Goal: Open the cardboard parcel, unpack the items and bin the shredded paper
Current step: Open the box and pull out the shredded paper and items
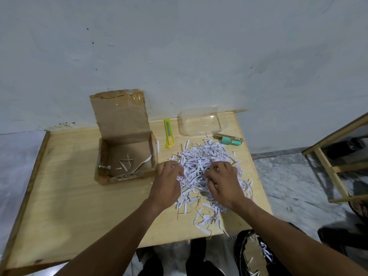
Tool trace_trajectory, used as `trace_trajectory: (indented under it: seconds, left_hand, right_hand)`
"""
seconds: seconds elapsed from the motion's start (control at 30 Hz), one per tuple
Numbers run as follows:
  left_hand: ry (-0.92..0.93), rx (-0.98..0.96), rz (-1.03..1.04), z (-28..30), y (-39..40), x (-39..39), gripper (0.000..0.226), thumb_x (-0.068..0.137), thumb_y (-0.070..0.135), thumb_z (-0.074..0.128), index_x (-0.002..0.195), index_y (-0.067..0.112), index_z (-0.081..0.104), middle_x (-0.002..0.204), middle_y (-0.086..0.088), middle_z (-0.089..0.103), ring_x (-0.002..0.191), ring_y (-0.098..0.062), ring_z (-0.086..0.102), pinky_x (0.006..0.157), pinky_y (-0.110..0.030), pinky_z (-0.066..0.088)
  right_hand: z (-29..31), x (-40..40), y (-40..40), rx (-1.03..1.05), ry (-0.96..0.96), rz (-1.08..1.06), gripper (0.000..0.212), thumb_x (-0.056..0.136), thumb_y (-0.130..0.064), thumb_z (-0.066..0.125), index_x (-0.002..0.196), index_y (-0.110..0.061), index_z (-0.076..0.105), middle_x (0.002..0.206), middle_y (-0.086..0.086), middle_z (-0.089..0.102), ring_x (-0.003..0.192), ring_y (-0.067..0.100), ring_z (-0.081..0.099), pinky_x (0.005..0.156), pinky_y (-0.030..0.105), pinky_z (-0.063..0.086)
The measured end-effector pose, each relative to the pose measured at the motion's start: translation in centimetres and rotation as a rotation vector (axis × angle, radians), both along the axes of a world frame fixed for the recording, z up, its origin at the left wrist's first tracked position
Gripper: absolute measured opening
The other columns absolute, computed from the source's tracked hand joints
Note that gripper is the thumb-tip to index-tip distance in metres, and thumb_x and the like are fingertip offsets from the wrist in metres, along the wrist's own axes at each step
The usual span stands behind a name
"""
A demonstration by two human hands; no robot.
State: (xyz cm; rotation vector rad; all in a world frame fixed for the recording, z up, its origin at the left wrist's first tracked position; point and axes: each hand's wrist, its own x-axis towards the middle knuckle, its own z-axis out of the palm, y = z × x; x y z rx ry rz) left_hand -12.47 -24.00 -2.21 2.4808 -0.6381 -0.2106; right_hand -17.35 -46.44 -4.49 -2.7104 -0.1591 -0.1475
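Note:
The cardboard parcel (pixel 111 156) stands open on the wooden table (pixel 69 206), lid flap upright, with only a few paper strips left on its floor. A heap of white shredded paper (pixel 201 156) lies to its right. My left hand (pixel 168 185) presses into the heap's left side and my right hand (pixel 223 182) digs into its middle; both have fingers curled into the strips. A clear plastic container (pixel 201 124) and a green and gold tube (pixel 229 140) lie behind the heap.
A yellow-green utility knife (pixel 168 133) lies between the parcel and the container. A black bin bag (pixel 253 253) holding cardboard and paper strips sits on the floor below the table's front right corner. A wooden frame (pixel 326 166) stands at the right. The wall is close behind.

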Motion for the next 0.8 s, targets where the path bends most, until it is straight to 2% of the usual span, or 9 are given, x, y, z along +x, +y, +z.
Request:
trace_trajectory:
  seconds: [0.1,0.17,0.3,0.4,0.57,0.67,0.8]
  left_hand:
    - [-0.044,0.058,-0.177,0.3,-0.9,0.2,0.046,0.080,0.017,0.034,0.121,0.025,0.054,0.135,0.002,0.047,0.128,-0.020,0.035,0.105,-0.035,0.032]
    - [0.017,0.147,-0.247,-0.4,-1.5,0.5,0.052,0.089,0.027,0.027,0.135,0.028,0.049,0.147,0.004,0.041,0.138,-0.021,0.030,0.111,-0.041,0.031]
    - [0.170,0.331,-0.193,-1.1,-2.2,0.7,0.049,0.100,0.033,0.029,0.150,0.034,0.027,0.160,0.005,0.017,0.149,-0.029,0.008,0.116,-0.051,0.024]
    - [0.193,0.397,-0.144,-0.7,-2.5,0.6,0.053,0.100,0.032,0.033,0.151,0.034,0.019,0.162,0.007,0.010,0.149,-0.030,0.005,0.113,-0.052,0.026]
    - [0.256,0.384,-0.110,-0.4,-2.5,0.8,0.057,0.099,0.028,0.037,0.152,0.034,0.016,0.162,0.007,0.007,0.149,-0.030,0.004,0.114,-0.054,0.026]
    - [0.277,0.376,-0.079,-0.7,-2.1,0.9,0.059,0.097,0.026,0.038,0.152,0.034,0.016,0.162,0.006,0.010,0.149,-0.029,0.007,0.112,-0.054,0.030]
    - [0.268,0.392,-0.061,-0.8,-1.6,0.8,0.060,0.097,0.025,0.038,0.153,0.029,0.016,0.161,0.005,0.014,0.148,-0.026,0.011,0.111,-0.051,0.032]
  right_hand:
    - [-0.4,-0.3,0.0,-0.111,0.041,-0.023,0.030,0.090,-0.036,0.043,0.107,-0.027,0.065,0.117,0.004,0.054,0.113,0.026,0.040,0.085,0.041,0.031]
    - [-0.2,0.0,-0.3,-0.164,0.080,-0.086,0.035,0.091,-0.038,0.039,0.114,-0.028,0.064,0.118,0.003,0.053,0.114,0.027,0.040,0.086,0.041,0.030]
    - [0.6,0.5,-1.0,-0.243,0.118,-0.173,0.033,0.090,-0.033,0.049,0.121,-0.027,0.060,0.123,0.005,0.053,0.117,0.030,0.040,0.088,0.043,0.035]
    - [1.1,0.3,-0.9,-0.242,0.119,-0.193,0.033,0.089,-0.031,0.052,0.121,-0.027,0.060,0.128,0.006,0.050,0.121,0.031,0.039,0.091,0.045,0.034]
    - [0.8,-0.8,-0.2,-0.230,0.147,-0.075,0.027,0.086,-0.028,0.058,0.112,-0.028,0.067,0.126,0.006,0.051,0.122,0.035,0.038,0.092,0.047,0.035]
    - [0.8,-1.5,-0.2,-0.240,0.160,0.023,0.015,0.080,-0.027,0.065,0.092,-0.028,0.073,0.131,0.006,0.051,0.123,0.033,0.032,0.093,0.051,0.037]
    - [0.9,-2.0,-0.5,-0.225,0.186,0.093,0.014,0.076,-0.028,0.056,0.078,-0.029,0.070,0.135,0.000,0.050,0.126,0.029,0.032,0.096,0.048,0.034]
